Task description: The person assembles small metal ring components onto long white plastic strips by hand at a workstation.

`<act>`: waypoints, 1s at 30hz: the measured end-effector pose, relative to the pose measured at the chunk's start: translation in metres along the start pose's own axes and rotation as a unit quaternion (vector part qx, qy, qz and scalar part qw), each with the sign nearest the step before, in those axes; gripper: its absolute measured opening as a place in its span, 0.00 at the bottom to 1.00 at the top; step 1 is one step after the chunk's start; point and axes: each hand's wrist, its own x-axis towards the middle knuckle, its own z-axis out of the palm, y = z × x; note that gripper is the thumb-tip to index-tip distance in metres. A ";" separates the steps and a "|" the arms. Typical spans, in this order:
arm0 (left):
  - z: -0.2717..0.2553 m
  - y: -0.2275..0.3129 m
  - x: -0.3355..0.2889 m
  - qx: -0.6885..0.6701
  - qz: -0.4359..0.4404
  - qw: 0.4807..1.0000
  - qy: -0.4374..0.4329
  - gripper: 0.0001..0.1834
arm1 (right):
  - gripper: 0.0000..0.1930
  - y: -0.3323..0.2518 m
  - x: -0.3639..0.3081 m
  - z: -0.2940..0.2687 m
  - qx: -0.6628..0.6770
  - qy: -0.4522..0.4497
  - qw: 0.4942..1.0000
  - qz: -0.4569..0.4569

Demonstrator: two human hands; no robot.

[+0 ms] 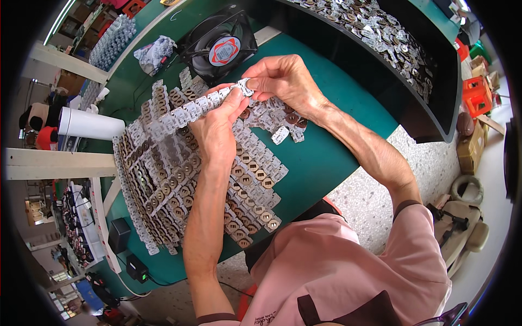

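Note:
A strip of small linked silvery metal plates (185,114) slants over the green table, gripped near its upper end by my left hand (216,126). My right hand (291,84) pinches the plate at the strip's end, and both hands' fingertips meet there. Whether that end plate is joined to the strip cannot be made out. Under and around my left forearm lie many similar strips (255,173), stacked in overlapping rows. Some show brownish round centres. Below my right hand is a small heap of loose metal plates (281,135).
At the upper right stands a long black bin (416,117) heaped with loose metal plates (375,32). A black fan (223,50) stands behind my hands, beside a crumpled patterned bag (155,54). A white cylinder (91,124) and a pale post (60,164) border the left side.

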 end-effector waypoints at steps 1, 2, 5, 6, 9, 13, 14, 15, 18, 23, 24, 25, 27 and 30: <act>0.001 0.000 0.000 0.002 0.001 1.000 0.005 0.09 | 0.09 0.002 0.001 0.000 -0.008 0.003 1.000 -0.007; 0.002 0.000 0.000 0.005 0.001 1.000 0.009 0.09 | 0.09 0.003 0.002 0.000 -0.017 0.007 1.000 -0.014; 0.002 0.000 -0.001 0.010 0.006 1.000 0.021 0.09 | 0.09 0.004 0.005 0.002 -0.039 0.018 0.999 -0.030; 0.003 0.000 -0.001 0.009 0.006 1.000 0.022 0.09 | 0.09 0.005 0.006 0.003 -0.039 0.018 0.999 -0.029; 0.004 0.001 -0.001 0.015 0.005 1.000 0.021 0.08 | 0.08 0.004 0.005 0.002 -0.051 0.022 0.998 -0.034; 0.003 0.000 -0.001 0.013 0.006 1.000 0.020 0.08 | 0.08 0.003 0.005 0.003 -0.055 0.023 0.998 -0.036; 0.003 0.000 0.000 0.011 0.005 1.000 0.019 0.08 | 0.08 0.003 0.005 0.003 -0.055 0.023 0.998 -0.034; 0.003 0.000 0.000 0.011 0.005 1.000 0.018 0.08 | 0.08 0.003 0.005 0.003 -0.055 0.024 0.998 -0.034; 0.003 0.000 -0.001 0.012 0.003 1.000 0.018 0.08 | 0.09 0.003 0.005 0.002 -0.056 0.025 0.997 -0.036; -0.001 -0.001 0.001 -0.013 0.010 1.000 0.018 0.09 | 0.09 -0.011 -0.001 -0.002 -0.018 0.007 1.000 -0.008; -0.001 -0.001 0.001 -0.012 0.010 1.000 0.017 0.09 | 0.09 -0.012 -0.001 -0.001 -0.018 0.008 1.000 -0.008; 0.000 0.000 0.001 -0.008 0.006 1.000 0.009 0.09 | 0.10 -0.014 -0.002 -0.002 -0.010 0.003 1.000 0.014; 0.000 -0.001 0.001 -0.003 0.000 1.000 -0.001 0.09 | 0.11 -0.014 -0.003 -0.003 -0.001 -0.001 0.999 0.036; -0.001 -0.001 0.001 -0.010 -0.008 1.000 -0.016 0.09 | 0.11 -0.015 -0.004 -0.003 0.015 0.003 0.998 0.058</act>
